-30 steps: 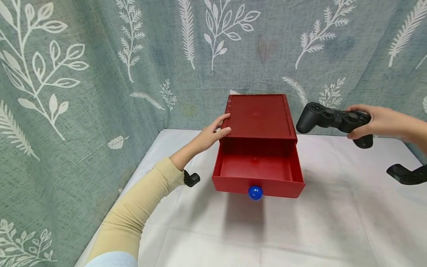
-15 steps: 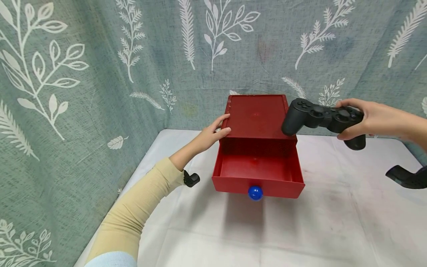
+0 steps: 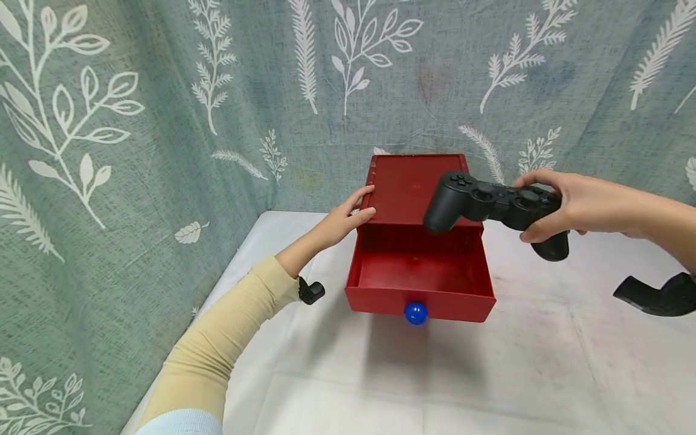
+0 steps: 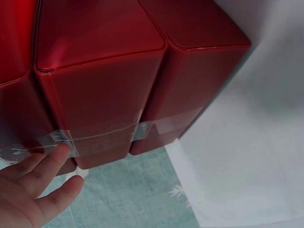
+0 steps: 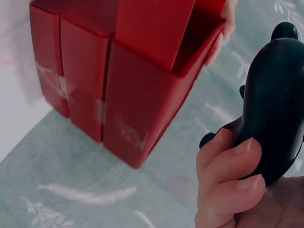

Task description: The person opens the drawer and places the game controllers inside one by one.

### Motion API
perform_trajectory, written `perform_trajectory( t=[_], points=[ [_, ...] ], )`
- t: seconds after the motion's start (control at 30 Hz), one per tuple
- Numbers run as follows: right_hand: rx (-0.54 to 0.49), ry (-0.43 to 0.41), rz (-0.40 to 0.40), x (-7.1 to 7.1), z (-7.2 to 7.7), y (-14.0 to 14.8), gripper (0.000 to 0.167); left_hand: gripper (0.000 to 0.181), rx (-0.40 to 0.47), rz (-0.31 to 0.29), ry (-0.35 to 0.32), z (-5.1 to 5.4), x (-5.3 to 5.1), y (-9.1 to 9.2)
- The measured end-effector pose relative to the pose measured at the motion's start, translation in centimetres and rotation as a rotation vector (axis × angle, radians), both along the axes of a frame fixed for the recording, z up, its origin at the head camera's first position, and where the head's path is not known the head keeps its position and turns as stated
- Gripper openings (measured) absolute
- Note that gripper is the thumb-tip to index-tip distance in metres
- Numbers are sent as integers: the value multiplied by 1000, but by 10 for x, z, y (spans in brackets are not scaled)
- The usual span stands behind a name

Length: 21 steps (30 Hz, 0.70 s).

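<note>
A black game controller is held by one grip in my right hand, above the right part of the red drawer unit. In the right wrist view, curled fingers wrap the controller's grip. The top drawer is pulled out, with bare red inside and a blue round knob on its front. My left hand rests at the unit's left side, thumb on the top edge, fingers extended. The left wrist view shows these fingers near the taped red side.
A white cloth covers the table under the unit. Green leaf-patterned curtain hangs behind and to the left. The unit has stacked red sections joined by clear tape. Black wrist devices sit at both wrists.
My right hand has moved left and slightly down with the controller, from beside the unit to over its right part. My left hand and the pulled-out drawer stay where they were.
</note>
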State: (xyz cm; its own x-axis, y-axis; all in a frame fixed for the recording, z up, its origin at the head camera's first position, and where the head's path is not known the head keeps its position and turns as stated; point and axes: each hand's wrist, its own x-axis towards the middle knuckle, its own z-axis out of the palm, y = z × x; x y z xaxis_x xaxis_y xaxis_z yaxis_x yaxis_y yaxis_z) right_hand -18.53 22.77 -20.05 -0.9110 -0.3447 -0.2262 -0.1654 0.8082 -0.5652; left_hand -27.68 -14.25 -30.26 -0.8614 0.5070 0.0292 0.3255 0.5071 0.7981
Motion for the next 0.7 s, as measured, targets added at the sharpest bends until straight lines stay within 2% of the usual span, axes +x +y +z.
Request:
perform_trajectory(
  t=[0.23,0.5,0.7],
  points=[
    [16,-5,43,8,3,-19,66,63,3,-2,-2,0,0,0],
    [-12,-34,140,8,2,-43,61,63,-11,14,6,0,-1,0],
    [-1,-55,168,5,-2,-58,62,62,-21,20,11,-1,-1,1]
  ],
)
